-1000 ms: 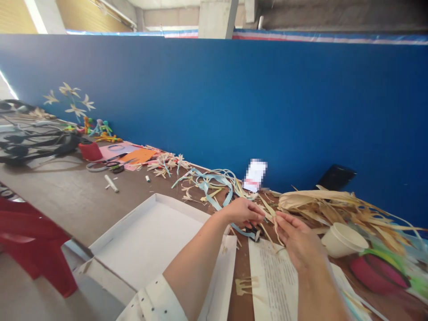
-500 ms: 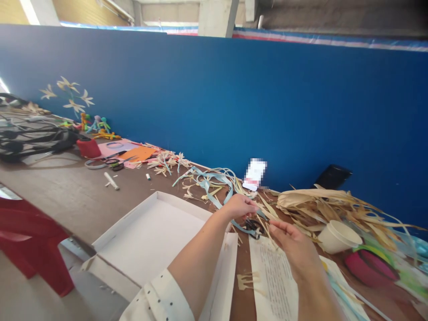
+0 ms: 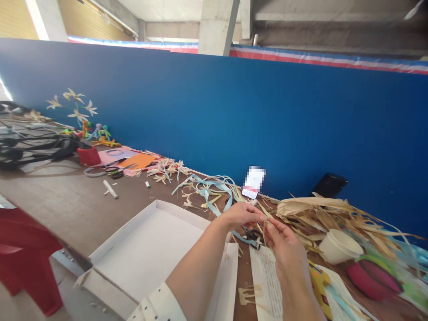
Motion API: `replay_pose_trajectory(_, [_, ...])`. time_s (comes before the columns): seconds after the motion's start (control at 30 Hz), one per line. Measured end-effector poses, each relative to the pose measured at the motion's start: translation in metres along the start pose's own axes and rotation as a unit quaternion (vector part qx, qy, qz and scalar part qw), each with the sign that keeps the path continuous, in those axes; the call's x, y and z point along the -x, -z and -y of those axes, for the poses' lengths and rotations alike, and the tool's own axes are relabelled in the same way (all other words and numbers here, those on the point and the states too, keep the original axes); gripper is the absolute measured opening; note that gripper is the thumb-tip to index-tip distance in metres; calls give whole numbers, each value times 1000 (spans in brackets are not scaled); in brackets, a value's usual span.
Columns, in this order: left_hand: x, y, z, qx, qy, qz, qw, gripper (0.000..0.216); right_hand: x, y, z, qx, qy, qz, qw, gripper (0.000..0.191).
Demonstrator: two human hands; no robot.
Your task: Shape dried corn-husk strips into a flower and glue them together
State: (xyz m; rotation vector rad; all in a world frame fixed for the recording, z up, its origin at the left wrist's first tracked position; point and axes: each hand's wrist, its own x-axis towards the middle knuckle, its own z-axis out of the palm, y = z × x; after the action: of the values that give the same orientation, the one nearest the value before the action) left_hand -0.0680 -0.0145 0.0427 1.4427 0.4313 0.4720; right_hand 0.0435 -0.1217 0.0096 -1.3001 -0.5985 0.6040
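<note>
My left hand (image 3: 243, 215) and my right hand (image 3: 284, 238) meet at the fingertips above the table. Both pinch a thin pale strip (image 3: 265, 232), which bends down in a narrow loop between them; its far ends are hidden by the fingers. Beneath them lie dark-handled scissors (image 3: 253, 236), partly covered. Light blue ribbon (image 3: 230, 203) curls beside my left hand. A printed sheet (image 3: 270, 272) lies under my right wrist, with pale cut pieces (image 3: 247, 295) at its left edge.
An open white box (image 3: 143, 249) sits left of my arms. A phone (image 3: 254, 182) leans on the blue partition (image 3: 187, 111). Right of my hands are dried husks (image 3: 310, 209), a cream cup (image 3: 339, 246), a magenta round item (image 3: 372, 278) and a yellow tool (image 3: 319, 285).
My hands have come together, fingertips now touching where a gap was before. The strip between them now hangs in a loop. The camera view has tilted slightly upward.
</note>
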Motion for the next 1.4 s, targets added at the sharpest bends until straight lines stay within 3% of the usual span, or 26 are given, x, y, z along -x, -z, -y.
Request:
replay_pose_trajectory(0.43, [-6,-1,5,-41,-19,-37,998,40,13,-6,11,-22,-133,36,990,36])
replay_pose_trajectory(0.73, [-2,0,3,-69,-15,-35,997,41,19,-3,16,-32,-167,35,985,31])
replay_pose_trajectory(1.2, [-3,2,5,-91,-21,-37,995,40,20,18,12,138,-100,58,984,35])
replay_pose_trajectory(1.4, [-4,4,7,-97,-15,-43,994,42,18,26,11,256,-38,47,965,37])
